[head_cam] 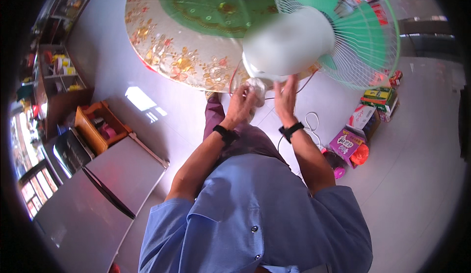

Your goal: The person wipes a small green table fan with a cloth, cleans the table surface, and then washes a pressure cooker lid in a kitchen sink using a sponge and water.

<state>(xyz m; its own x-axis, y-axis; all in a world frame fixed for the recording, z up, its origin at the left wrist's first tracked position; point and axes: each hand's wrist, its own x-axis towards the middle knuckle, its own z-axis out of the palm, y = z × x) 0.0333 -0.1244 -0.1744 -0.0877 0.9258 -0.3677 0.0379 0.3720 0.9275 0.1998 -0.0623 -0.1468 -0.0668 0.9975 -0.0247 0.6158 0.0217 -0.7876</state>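
My left hand (238, 106) is closed on a crumpled whitish cloth (257, 89), just below the fan. Close by, my right hand (286, 98) has its fingers stretched upward and holds nothing; whether its fingertips touch the fan is unclear through the blur. Above both hands is an electric fan with a white motor housing (289, 41), green blades (368, 33) and a wire guard (353, 61). A thin reddish cord (232, 78) hangs beside the left hand. Behind the fan stands a round table with a floral tablecloth (184, 61).
Boxes and packets, including a purple box (344, 143), line the floor at right. A white cable (312, 122) lies coiled near my right forearm. At left are a refrigerator (103, 184), a wooden drawer unit (99, 125) and stocked shelves (60, 66).
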